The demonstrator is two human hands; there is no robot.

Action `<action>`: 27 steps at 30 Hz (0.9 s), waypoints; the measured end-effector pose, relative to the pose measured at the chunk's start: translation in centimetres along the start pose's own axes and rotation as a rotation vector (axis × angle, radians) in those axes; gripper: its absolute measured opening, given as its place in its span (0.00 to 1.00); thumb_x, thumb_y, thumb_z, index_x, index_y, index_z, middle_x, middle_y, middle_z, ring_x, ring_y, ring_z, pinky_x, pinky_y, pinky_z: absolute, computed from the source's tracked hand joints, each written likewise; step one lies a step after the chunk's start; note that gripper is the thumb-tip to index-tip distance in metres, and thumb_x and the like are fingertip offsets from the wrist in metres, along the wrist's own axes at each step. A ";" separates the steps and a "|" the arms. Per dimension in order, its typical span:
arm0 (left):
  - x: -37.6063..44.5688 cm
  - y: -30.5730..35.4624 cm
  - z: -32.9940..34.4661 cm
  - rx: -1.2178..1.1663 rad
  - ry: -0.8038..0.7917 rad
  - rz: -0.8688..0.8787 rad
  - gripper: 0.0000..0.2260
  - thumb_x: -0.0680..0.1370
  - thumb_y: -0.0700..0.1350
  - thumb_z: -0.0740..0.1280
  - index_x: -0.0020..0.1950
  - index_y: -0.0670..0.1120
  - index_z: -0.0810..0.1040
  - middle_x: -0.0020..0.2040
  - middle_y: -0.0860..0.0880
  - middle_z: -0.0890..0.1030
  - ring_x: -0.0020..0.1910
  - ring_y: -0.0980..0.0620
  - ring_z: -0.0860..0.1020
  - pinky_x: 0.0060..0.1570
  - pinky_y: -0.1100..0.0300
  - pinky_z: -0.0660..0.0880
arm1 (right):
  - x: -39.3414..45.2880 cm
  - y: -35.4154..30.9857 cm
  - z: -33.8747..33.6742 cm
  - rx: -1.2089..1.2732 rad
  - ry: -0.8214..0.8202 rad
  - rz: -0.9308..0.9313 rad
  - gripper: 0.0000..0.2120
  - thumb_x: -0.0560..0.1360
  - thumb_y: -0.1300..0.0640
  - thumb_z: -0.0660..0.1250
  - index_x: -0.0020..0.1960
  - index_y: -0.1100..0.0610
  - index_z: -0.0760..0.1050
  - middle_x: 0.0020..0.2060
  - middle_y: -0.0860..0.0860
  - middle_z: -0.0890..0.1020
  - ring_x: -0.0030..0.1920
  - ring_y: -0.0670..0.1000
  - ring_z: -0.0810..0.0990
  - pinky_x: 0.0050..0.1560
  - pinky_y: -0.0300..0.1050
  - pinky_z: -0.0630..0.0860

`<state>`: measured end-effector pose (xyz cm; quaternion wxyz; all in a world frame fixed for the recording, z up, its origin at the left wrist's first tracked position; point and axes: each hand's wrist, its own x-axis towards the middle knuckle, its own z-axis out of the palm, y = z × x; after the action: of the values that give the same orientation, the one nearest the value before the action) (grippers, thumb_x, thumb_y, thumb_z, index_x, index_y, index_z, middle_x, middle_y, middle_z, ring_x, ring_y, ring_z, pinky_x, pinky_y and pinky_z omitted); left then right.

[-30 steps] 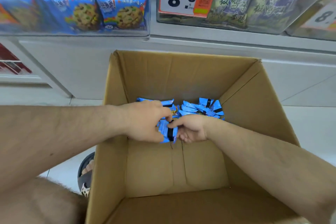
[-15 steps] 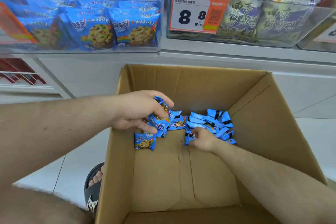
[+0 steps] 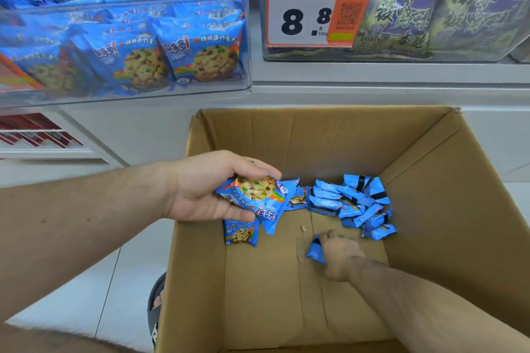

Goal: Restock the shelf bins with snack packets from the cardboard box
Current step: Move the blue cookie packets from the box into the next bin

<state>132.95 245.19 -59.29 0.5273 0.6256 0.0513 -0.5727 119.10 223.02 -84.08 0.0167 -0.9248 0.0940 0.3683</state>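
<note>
An open cardboard box (image 3: 430, 169) stands on the floor below the shelf. Several small blue cookie packets (image 3: 351, 203) lie heaped at its far end, and a single packet (image 3: 240, 233) lies flat near the left wall. My left hand (image 3: 209, 186) hovers over the box's left edge and grips a bunch of blue cookie packets (image 3: 258, 195). Low inside the box, my right hand (image 3: 339, 256) pinches one blue packet (image 3: 315, 252) just above the bottom. A clear shelf bin (image 3: 126, 8) up left holds the same blue cookie packets.
A second clear bin (image 3: 401, 57) at the upper right holds green-purple snack bags behind an orange and white price tag (image 3: 315, 14). White shelving runs behind the box. A foot in a dark sandal (image 3: 156, 304) rests on the tiled floor left of the box.
My left hand rose out of the box with a bunch of packets. My right hand drew back from the heap toward me with one packet. The view tilted up toward the bins.
</note>
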 end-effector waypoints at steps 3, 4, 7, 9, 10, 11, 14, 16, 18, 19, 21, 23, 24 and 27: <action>-0.3 0.0 0.2 0.086 -0.003 0.036 0.07 0.77 0.36 0.65 0.53 0.44 0.79 0.48 0.43 0.85 0.42 0.49 0.83 0.35 0.61 0.81 | -1.3 0.9 -2.5 0.633 -0.225 0.076 0.10 0.68 0.58 0.65 0.49 0.55 0.76 0.37 0.51 0.75 0.37 0.51 0.76 0.36 0.42 0.70; -0.5 0.0 0.2 0.121 0.002 0.061 0.08 0.76 0.33 0.65 0.52 0.43 0.78 0.46 0.43 0.84 0.42 0.49 0.83 0.35 0.62 0.81 | -2.0 1.3 -3.8 0.872 -0.279 0.120 0.09 0.63 0.61 0.65 0.43 0.57 0.75 0.36 0.52 0.73 0.34 0.51 0.72 0.36 0.42 0.67; -1.1 0.4 0.1 0.240 0.060 0.147 0.10 0.74 0.29 0.67 0.50 0.42 0.74 0.45 0.43 0.82 0.41 0.50 0.82 0.33 0.64 0.80 | -4.3 2.3 -7.2 1.529 -0.419 0.107 0.20 0.54 0.66 0.61 0.45 0.62 0.79 0.40 0.57 0.79 0.38 0.56 0.79 0.40 0.46 0.77; -1.8 0.8 0.0 0.313 0.094 0.203 0.12 0.73 0.30 0.70 0.51 0.43 0.74 0.46 0.43 0.81 0.40 0.51 0.80 0.31 0.65 0.78 | -6.3 2.6 -9.5 1.719 -0.475 0.005 0.27 0.52 0.68 0.59 0.50 0.64 0.78 0.43 0.60 0.80 0.42 0.59 0.82 0.40 0.52 0.81; -2.3 1.0 0.0 0.333 0.103 0.225 0.12 0.72 0.32 0.71 0.51 0.44 0.75 0.45 0.44 0.82 0.39 0.52 0.79 0.29 0.66 0.76 | -7.4 2.4 -10.6 1.760 -0.479 -0.029 0.30 0.50 0.68 0.60 0.53 0.65 0.77 0.43 0.60 0.80 0.43 0.60 0.82 0.40 0.54 0.81; -2.9 1.3 0.0 0.339 0.114 0.248 0.13 0.72 0.33 0.72 0.51 0.45 0.76 0.44 0.45 0.82 0.37 0.54 0.78 0.28 0.66 0.74 | -8.4 2.2 -11.4 1.797 -0.465 -0.057 0.33 0.49 0.68 0.60 0.55 0.66 0.76 0.43 0.61 0.80 0.43 0.61 0.82 0.40 0.55 0.81; -4.4 1.9 0.0 0.306 0.164 0.330 0.15 0.69 0.35 0.75 0.50 0.50 0.79 0.39 0.51 0.84 0.36 0.55 0.78 0.31 0.63 0.68 | -10.9 1.5 -13.4 1.867 -0.371 -0.115 0.34 0.50 0.66 0.61 0.58 0.65 0.76 0.45 0.61 0.79 0.42 0.61 0.82 0.40 0.55 0.80; -5.3 2.2 -0.1 0.329 0.164 0.369 0.18 0.64 0.39 0.78 0.51 0.49 0.80 0.42 0.49 0.84 0.40 0.52 0.77 0.36 0.60 0.65 | -12.2 1.0 -14.3 1.875 -0.314 -0.123 0.30 0.53 0.65 0.61 0.56 0.65 0.77 0.46 0.61 0.79 0.40 0.60 0.81 0.38 0.52 0.80; -5.9 2.4 -0.2 0.313 0.145 0.387 0.17 0.66 0.39 0.77 0.52 0.46 0.80 0.48 0.43 0.85 0.44 0.49 0.79 0.43 0.57 0.72 | -13.5 0.5 -15.0 1.848 -0.260 -0.122 0.26 0.58 0.65 0.62 0.55 0.64 0.77 0.46 0.61 0.80 0.40 0.60 0.82 0.36 0.49 0.80; -6.1 2.5 -0.3 0.290 0.134 0.396 0.13 0.70 0.37 0.75 0.53 0.44 0.80 0.48 0.43 0.85 0.44 0.49 0.81 0.45 0.58 0.76 | -14.1 0.2 -15.3 1.837 -0.233 -0.140 0.25 0.59 0.65 0.62 0.56 0.63 0.76 0.47 0.61 0.80 0.42 0.60 0.82 0.35 0.48 0.80; -6.7 2.6 -0.4 0.249 0.121 0.403 0.08 0.76 0.36 0.68 0.54 0.43 0.79 0.45 0.44 0.85 0.39 0.51 0.83 0.44 0.60 0.80 | -15.1 -0.4 -15.9 1.812 -0.184 -0.187 0.26 0.60 0.66 0.62 0.58 0.63 0.75 0.49 0.62 0.80 0.49 0.63 0.79 0.39 0.49 0.79; -7.4 2.6 -0.5 0.226 0.113 0.383 0.07 0.78 0.37 0.66 0.54 0.45 0.78 0.42 0.46 0.85 0.37 0.51 0.83 0.42 0.55 0.81 | -16.0 -0.8 -16.5 1.788 -0.168 -0.240 0.26 0.60 0.67 0.62 0.59 0.62 0.76 0.51 0.63 0.80 0.54 0.64 0.75 0.46 0.52 0.78; -7.7 2.6 -0.7 0.225 0.105 0.372 0.06 0.78 0.38 0.66 0.54 0.46 0.78 0.42 0.46 0.84 0.37 0.51 0.83 0.41 0.53 0.82 | -16.4 -1.0 -16.8 1.786 -0.169 -0.270 0.27 0.61 0.67 0.62 0.60 0.63 0.76 0.52 0.63 0.80 0.54 0.64 0.75 0.49 0.53 0.77; -8.6 2.6 -1.5 0.251 0.081 0.360 0.06 0.79 0.39 0.65 0.55 0.47 0.78 0.43 0.47 0.84 0.39 0.52 0.83 0.43 0.50 0.82 | -17.5 -1.7 -17.9 1.811 -0.175 -0.363 0.29 0.61 0.69 0.63 0.63 0.66 0.74 0.54 0.66 0.79 0.49 0.64 0.79 0.56 0.57 0.75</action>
<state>132.76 249.80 -51.39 0.5365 0.7079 -0.1116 -0.4457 119.12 225.71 -59.13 0.7970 -0.5287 0.1978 0.2146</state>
